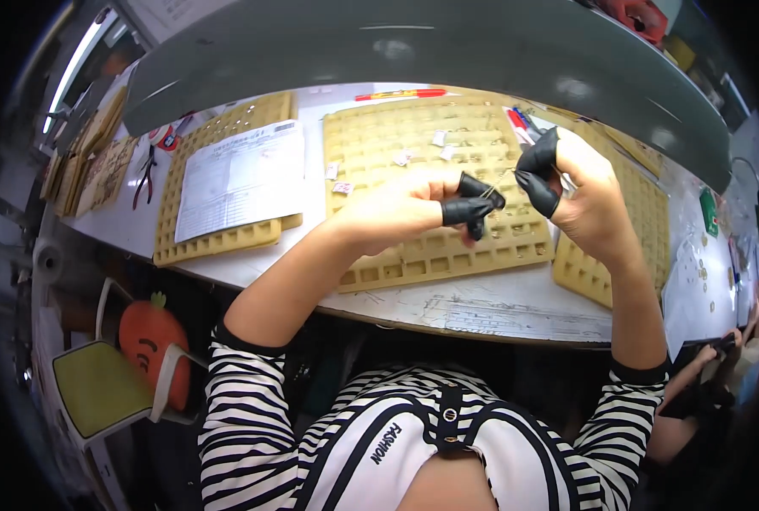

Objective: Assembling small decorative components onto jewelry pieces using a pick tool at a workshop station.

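Black finger cots cover the thumb and fingertips of both my hands. My left hand (413, 209) is closed in a pinch on a thin gold-coloured chain (504, 180). The chain's other end runs up to my right hand (579, 192), whose thumb and finger also pinch it. Both hands are held over a tan tray (396, 271) with rows of small square pockets. Small shiny pieces lie in some pockets near my hands, too small to make out. Several little white tags (403, 157) rest on the tray.
Left of the tray, printed sheets (241, 179) lie on another pocketed tray (175, 247), with pliers (146, 180) beyond. A red marker (400, 94) lies behind the middle tray. More trays (643, 221) stand at right. A grey panel (422, 51) borders the white table's back. Another person's hands (724, 345) show far right.
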`<state>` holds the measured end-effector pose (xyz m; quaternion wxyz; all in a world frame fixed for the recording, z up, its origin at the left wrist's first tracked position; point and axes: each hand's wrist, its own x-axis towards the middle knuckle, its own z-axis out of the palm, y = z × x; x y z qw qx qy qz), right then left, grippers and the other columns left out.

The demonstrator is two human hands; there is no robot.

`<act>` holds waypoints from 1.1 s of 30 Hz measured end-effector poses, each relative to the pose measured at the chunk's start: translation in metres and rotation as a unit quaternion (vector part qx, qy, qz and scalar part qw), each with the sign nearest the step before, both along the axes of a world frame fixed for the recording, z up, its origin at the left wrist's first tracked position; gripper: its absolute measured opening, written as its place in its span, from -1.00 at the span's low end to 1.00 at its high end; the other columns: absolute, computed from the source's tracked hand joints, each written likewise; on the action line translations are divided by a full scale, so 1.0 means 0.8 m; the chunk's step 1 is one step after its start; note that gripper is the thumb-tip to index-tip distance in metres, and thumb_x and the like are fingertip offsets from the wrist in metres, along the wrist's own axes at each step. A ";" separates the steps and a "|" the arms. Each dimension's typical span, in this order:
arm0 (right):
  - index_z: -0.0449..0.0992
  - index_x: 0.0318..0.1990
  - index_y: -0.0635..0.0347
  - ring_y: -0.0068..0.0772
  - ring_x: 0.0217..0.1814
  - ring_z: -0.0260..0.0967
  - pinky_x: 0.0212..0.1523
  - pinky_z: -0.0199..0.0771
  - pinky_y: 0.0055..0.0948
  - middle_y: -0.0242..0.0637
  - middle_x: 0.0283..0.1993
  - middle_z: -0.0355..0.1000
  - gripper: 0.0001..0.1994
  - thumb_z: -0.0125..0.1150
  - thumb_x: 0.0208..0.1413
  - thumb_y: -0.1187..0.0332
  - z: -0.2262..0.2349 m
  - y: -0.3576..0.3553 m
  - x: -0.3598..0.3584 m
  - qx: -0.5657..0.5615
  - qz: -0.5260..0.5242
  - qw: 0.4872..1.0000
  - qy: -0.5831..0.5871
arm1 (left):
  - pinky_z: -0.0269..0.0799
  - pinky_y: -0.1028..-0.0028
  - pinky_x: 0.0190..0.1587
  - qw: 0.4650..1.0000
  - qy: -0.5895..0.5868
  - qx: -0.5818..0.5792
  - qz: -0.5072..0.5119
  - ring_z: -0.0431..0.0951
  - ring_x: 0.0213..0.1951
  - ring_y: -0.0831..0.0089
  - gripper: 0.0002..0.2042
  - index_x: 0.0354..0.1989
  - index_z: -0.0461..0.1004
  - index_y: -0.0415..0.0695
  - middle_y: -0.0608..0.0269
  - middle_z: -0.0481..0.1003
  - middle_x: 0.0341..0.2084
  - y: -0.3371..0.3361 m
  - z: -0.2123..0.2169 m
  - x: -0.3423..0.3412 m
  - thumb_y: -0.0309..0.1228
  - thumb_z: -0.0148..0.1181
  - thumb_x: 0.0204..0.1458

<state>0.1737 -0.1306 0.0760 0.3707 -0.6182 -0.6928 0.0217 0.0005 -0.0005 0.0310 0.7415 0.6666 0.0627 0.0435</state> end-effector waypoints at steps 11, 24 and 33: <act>0.39 -0.42 0.30 -0.61 -0.47 0.16 -0.40 0.21 -0.65 -0.39 -0.47 0.28 -0.90 0.12 -0.16 0.62 -0.012 -0.161 0.097 0.097 -0.232 0.966 0.050 | 0.35 0.61 -0.30 0.946 0.136 0.294 -0.030 0.43 -0.42 0.66 -0.87 -0.25 0.44 -0.24 0.35 0.46 -0.50 -0.022 0.026 0.068 -0.53 0.01 0.05; 0.39 -0.46 0.30 -0.57 -0.52 0.19 -0.47 0.22 -0.63 -0.34 -0.48 0.28 -0.88 0.15 -0.20 0.67 -0.063 -0.240 0.100 0.092 -0.301 0.945 0.094 | 0.29 0.62 -0.43 0.892 -0.006 0.449 -0.044 0.34 -0.49 0.71 -0.88 -0.29 0.49 -0.20 0.37 0.41 -0.58 -0.090 0.051 0.153 -0.49 0.13 -0.01; 0.29 -0.58 0.26 -0.23 -0.57 0.21 -0.55 0.20 -0.36 -0.23 -0.58 0.18 -0.86 0.17 -0.29 0.57 -0.084 -0.227 0.086 -0.010 -0.276 0.961 0.004 | 0.37 0.63 -0.28 0.919 0.029 0.387 -0.076 0.43 -0.38 0.69 -0.83 -0.24 0.46 -0.30 0.31 0.49 -0.47 -0.119 0.057 0.173 -0.64 0.09 -0.05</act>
